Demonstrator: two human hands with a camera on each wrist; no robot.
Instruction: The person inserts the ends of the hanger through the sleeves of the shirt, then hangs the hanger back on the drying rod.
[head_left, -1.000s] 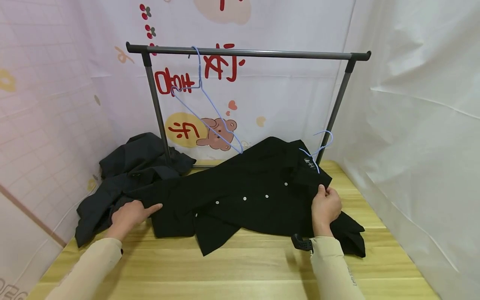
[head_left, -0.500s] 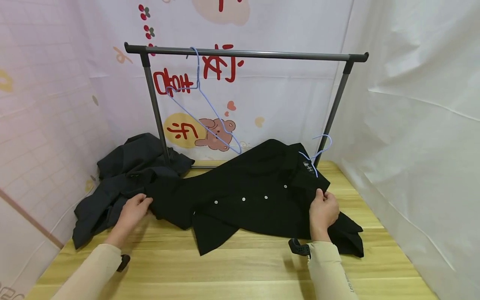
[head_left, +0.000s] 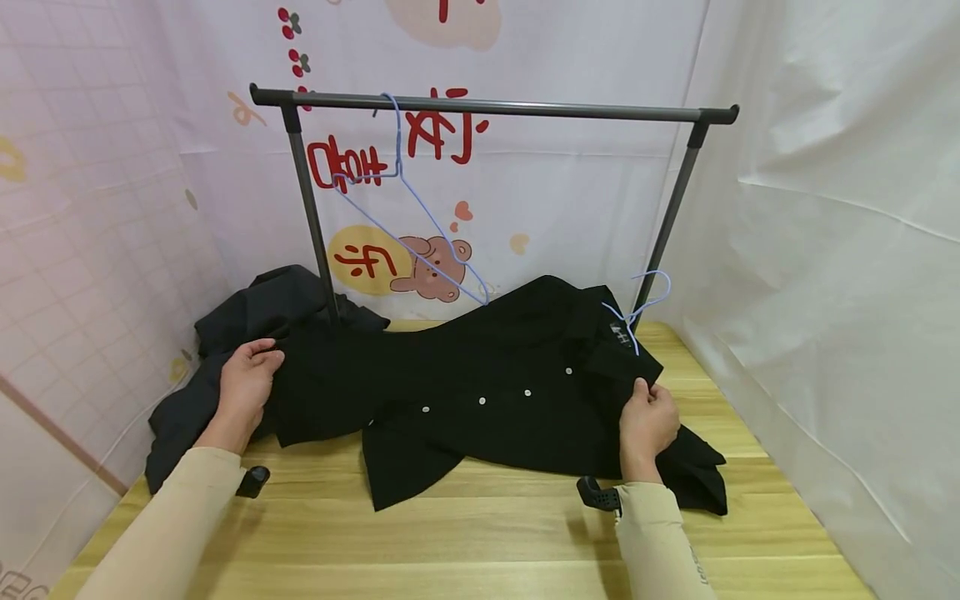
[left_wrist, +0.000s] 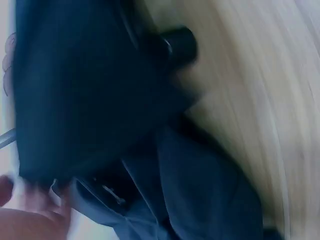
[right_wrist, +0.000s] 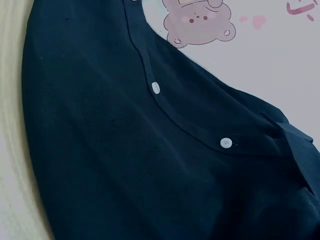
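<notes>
Pinching an edge of one black shirt point(head_left: 465, 375), at centre, with closed fingers of the left hand point(head_left: 247, 379), near eight o'clock — and its collar point(head_left: 611, 358) likewise with the right hand point(head_left: 648, 419), at four. Raised that edge higher and farther left since half a second ago, keeping the collar grip. Counted: one hanger point(head_left: 399, 146) on one rack point(head_left: 525, 107) at eleven, a second hanger point(head_left: 630, 319) at three, at least four white buttons point(head_left: 482, 402) — one dark cloth heap point(head_left: 262, 302) at nine.

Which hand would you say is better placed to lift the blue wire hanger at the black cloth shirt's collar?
Probably the right hand: it pinches the shirt near the hanger; the left hand is farther away.
</notes>
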